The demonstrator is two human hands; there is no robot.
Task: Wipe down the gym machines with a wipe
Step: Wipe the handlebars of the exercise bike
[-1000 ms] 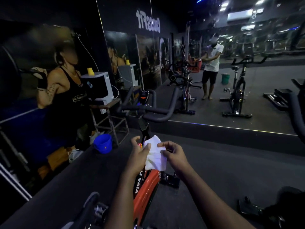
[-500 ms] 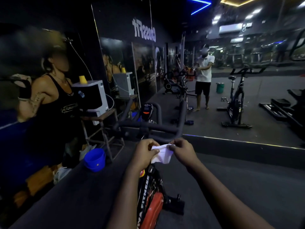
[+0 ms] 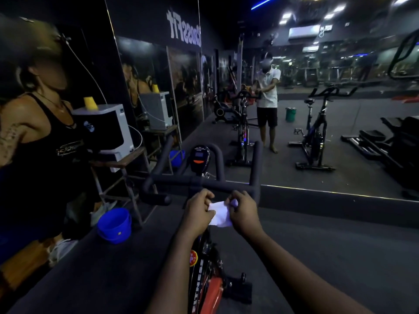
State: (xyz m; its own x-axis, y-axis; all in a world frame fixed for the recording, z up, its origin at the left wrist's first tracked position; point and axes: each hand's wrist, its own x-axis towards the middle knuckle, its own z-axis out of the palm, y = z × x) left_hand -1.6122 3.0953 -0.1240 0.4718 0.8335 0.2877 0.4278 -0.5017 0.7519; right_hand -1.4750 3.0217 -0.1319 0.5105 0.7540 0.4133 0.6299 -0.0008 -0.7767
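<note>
White wipe (image 3: pixel 219 215) pinched at its ends by the curled fingers of the left hand (image 3: pixel 197 215) and right hand (image 3: pixel 244 215), just short of the handlebar (image 3: pixel 176 179) of the spin bike (image 3: pixel 204 288), its crossbar running side to side directly beyond, equally near both.

Dim overall. Lit from the upper right by ceiling panels (image 3: pixel 286 16) and a blue strip light (image 3: pixel 264 2). Deep shadow at left and bottom edges. Strong wide-angle bowing toward the borders. Soft blur on the wall poster (image 3: pixel 34 87).
</note>
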